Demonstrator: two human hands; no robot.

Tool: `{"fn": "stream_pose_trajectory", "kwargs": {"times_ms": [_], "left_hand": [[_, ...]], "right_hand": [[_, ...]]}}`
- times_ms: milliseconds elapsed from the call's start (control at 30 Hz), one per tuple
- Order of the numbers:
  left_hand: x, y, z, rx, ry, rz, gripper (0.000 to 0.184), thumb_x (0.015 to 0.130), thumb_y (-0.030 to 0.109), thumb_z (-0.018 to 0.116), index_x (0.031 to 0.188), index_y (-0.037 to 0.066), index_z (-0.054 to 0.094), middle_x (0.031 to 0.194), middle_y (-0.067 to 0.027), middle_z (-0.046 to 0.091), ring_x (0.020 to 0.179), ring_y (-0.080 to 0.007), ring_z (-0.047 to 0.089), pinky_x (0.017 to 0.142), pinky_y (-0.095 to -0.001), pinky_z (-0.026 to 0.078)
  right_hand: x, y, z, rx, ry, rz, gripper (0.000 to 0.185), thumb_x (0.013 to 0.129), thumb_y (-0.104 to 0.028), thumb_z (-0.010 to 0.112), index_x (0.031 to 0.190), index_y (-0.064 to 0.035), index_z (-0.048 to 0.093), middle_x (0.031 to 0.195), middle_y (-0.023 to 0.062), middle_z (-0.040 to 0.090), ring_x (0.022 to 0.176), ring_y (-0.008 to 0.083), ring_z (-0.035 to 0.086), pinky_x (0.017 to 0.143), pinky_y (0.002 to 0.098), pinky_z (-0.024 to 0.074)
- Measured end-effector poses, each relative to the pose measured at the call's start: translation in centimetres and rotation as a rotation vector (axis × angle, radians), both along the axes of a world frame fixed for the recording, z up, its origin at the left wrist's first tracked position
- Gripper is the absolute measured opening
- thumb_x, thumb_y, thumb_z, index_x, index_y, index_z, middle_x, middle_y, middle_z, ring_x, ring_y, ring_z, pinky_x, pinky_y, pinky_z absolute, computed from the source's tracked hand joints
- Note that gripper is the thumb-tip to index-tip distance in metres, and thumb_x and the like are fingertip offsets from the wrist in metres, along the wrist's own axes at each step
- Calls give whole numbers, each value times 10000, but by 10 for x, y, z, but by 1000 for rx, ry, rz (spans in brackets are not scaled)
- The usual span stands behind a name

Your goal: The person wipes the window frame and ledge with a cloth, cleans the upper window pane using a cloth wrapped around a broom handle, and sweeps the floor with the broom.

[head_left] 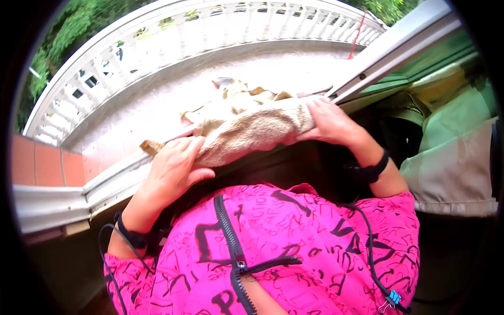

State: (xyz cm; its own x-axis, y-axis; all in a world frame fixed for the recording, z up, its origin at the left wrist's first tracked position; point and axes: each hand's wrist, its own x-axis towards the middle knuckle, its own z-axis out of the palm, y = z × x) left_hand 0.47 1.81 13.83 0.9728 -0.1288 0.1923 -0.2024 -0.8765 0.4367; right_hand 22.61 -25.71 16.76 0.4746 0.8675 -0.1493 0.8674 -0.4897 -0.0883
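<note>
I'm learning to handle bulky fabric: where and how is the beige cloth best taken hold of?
Probably by the two ends of the near fold of the beige cloth, one grip at each, coming from the wearer's side. That fold runs long and fairly smooth sideways, while the far side is loose and crumpled. The left hand and right hand are at those ends.

Strong daylight enters beyond the sill's [118, 181] far edge; balcony floor [157, 92] overexposed, glare washing out the cloth's [257, 128] upper folds. Below the near edge: dim, deep shadow. Wide-angle distortion, black vignetted corners, fine detail soft.
</note>
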Motion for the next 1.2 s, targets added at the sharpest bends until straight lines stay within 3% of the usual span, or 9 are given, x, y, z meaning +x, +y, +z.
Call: {"fn": "stream_pose_trajectory", "kwargs": {"times_ms": [133, 300, 500, 567, 667, 700, 767, 900, 1200], "left_hand": [[7, -4, -4, -35, -3, 19, 410, 749, 246, 641, 1063, 17, 512, 1010, -143, 555, 938, -314, 529, 795, -373, 433], [-6, 14, -7, -11, 187, 253, 266, 776, 158, 597, 985, 1, 551, 918, -150, 575, 858, -335, 547, 744, -351, 449], [-19, 71, 29, -1085, -492, 605, 235, 929, 99, 429, 1093, -39, 527, 938, -57, 597, 809, -99, 551, 711, -237, 450], [-2, 73, 47, -872, -704, 486, 245, 928, 122, 442, 1098, -37, 522, 899, -51, 597, 763, -85, 551, 656, -202, 441], [11, 20, 67, -992, -267, 269, 242, 852, 79, 552, 1077, -9, 534, 901, -51, 594, 783, -102, 561, 635, -206, 440], [24, 16, 61, -427, -398, 146, 324, 744, 67, 639, 1048, 3, 545, 959, -110, 575, 876, -205, 565, 740, -272, 449], [36, -10, 33, -201, -228, 36, 375, 676, 100, 689, 1017, 23, 553, 1106, -179, 512, 1046, -331, 490, 890, -371, 394], [43, -29, 1, 125, -35, 92, 612, 652, 217, 698, 1204, 99, 461, 1183, -178, 439, 1044, -347, 451, 854, -427, 375], [-13, 9, -10, -22, -173, 149, 187, 642, 2, 553, 808, 40, 477, 831, -105, 485, 816, -297, 508, 714, -370, 442]], "right_hand": [[-8, 6, -19, 293, -177, 81, 704, 646, -543, 649, 1033, 33, 533, 1016, 165, 550, 1039, 327, 468, 926, 408, 340], [-63, 110, -18, 156, 151, 314, 590, 704, -550, 594, 808, 31, 591, 845, 149, 537, 898, 295, 481, 827, 370, 375], [-68, 162, 36, 411, 767, 255, 366, 718, -343, 681, 803, 3, 597, 790, 166, 606, 735, 306, 585, 737, 393, 453], [-51, 132, 79, 641, 671, 177, 316, 707, -266, 701, 891, -25, 612, 855, 150, 612, 821, 292, 580, 782, 370, 447], [-8, 67, 90, 731, -213, 141, 377, 647, -181, 711, 984, -43, 610, 1067, 137, 572, 1018, 274, 506, 876, 351, 406], [1, 43, 93, 547, -317, 86, 486, 629, -162, 705, 1079, -49, 563, 1146, 151, 530, 1068, 293, 481, 915, 351, 383], [18, 2, 78, 414, -109, -41, 552, 662, -227, 680, 1161, -69, 505, 1191, 171, 490, 1096, 332, 460, 929, 387, 371], [15, -18, 18, 166, 94, -100, 607, 732, -344, 658, 1206, -30, 446, 1205, 222, 452, 1139, 347, 416, 968, 388, 341], [-44, 83, 13, 194, -86, 184, 389, 679, -354, 671, 896, -47, 572, 844, 109, 551, 827, 303, 530, 707, 399, 435]]}}
